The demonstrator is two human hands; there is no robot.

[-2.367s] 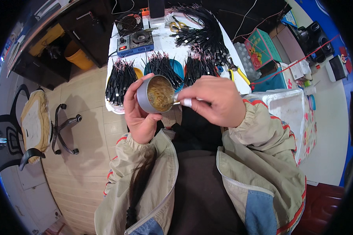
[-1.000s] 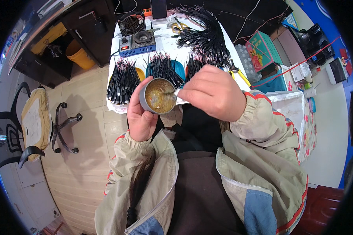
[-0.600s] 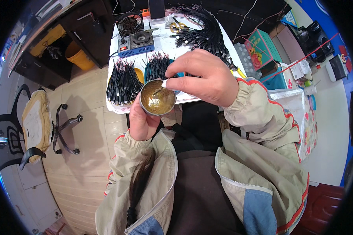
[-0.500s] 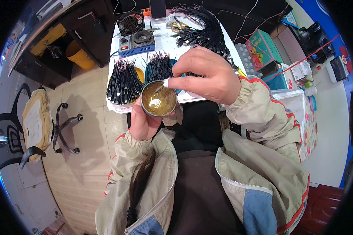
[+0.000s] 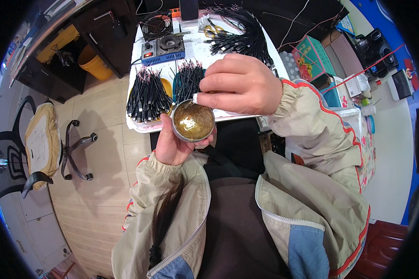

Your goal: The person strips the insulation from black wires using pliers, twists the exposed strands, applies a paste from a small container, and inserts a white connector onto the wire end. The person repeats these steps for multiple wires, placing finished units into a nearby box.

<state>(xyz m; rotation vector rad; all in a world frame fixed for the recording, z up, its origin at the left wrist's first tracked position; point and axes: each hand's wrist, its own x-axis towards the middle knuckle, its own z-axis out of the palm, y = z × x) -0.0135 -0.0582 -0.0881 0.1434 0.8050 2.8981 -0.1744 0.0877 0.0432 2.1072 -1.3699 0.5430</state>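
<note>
Round tin (image 5: 192, 121) cupped in left hand (image 5: 172, 142), right hand (image 5: 239, 83) pinching above rim

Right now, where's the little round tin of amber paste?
In the head view, the round tin sits just left of centre, cupped in the left hand below the white table's near edge, with the right hand touching its upper rim.

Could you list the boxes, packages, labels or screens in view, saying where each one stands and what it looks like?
Green carton: right of the white table, boxy, green with red and pale print.
Brown cardboard box: just right of the green carton, plain brown.
Small white box: on the right-hand surface, white with a little coloured print.
Blue bench unit: far end of the table, flat blue case with a small red display.
No other screens show.
</note>
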